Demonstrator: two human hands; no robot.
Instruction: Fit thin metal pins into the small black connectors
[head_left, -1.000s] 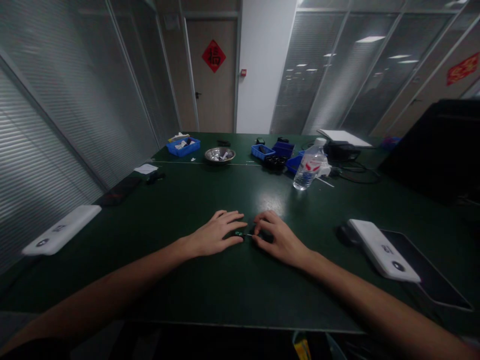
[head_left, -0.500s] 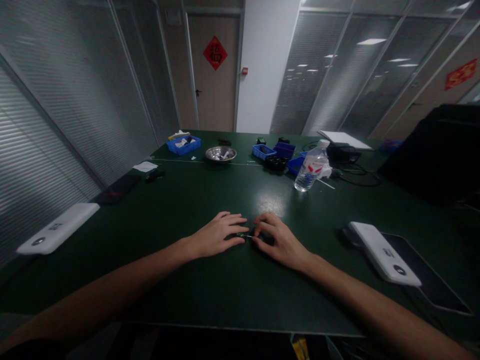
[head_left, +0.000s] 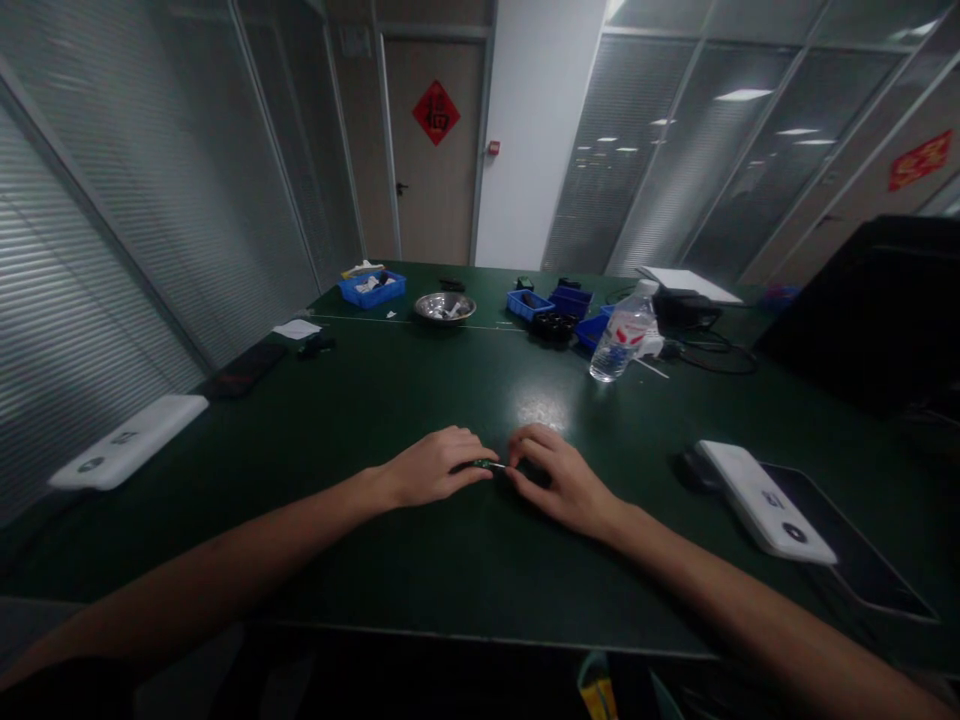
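The left hand (head_left: 431,468) and right hand (head_left: 561,480) pinch a tiny green part (head_left: 487,464) on the counter (head_left: 450,570) at its 9 and 3 o'clock ends; it is probably light, stiff and slippery.

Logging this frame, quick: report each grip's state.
Left grip: closed, pinching the small green part.
Right grip: closed, pinching the same part's other end.

Two hands (head_left: 431,468) (head_left: 562,482), four blue bins (head_left: 371,289) (head_left: 528,304) (head_left: 568,299) (head_left: 588,331), two white devices (head_left: 127,451) (head_left: 765,500), one bottle (head_left: 621,344).
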